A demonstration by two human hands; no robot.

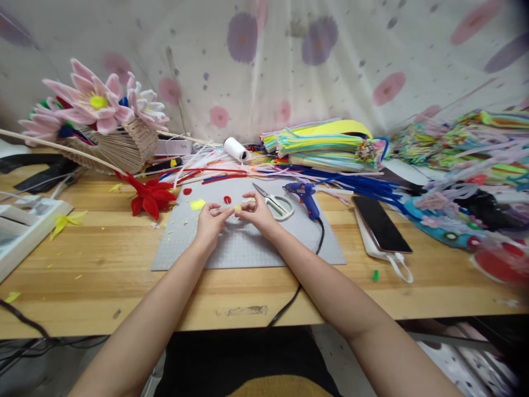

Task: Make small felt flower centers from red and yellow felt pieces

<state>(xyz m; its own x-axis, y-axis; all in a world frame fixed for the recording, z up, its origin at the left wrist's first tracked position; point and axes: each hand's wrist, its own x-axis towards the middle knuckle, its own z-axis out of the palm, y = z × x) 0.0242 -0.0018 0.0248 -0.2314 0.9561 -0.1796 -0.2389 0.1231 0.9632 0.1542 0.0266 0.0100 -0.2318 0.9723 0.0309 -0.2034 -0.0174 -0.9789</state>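
Observation:
Over the grey cutting mat (248,256), my left hand (212,223) and my right hand (258,215) meet with fingertips pinched together. Between them is a small yellow piece (237,208), too small to make out its kind. Just beyond the fingers lies a small red round piece (227,199), and a second red piece (187,191) is farther left. A yellow square (198,204) rests by my left hand. Scissors (276,205) with pale handles lie right of my right hand, beside a blue glue gun (305,197).
A red fuzzy flower (151,196) lies left of the mat. Behind it stands a basket (124,146) of pink flowers. Bundles of pipe cleaners (326,146) and a white thread spool (236,149) line the back. A phone (382,223) and the glue gun's black cord (319,237) are at right.

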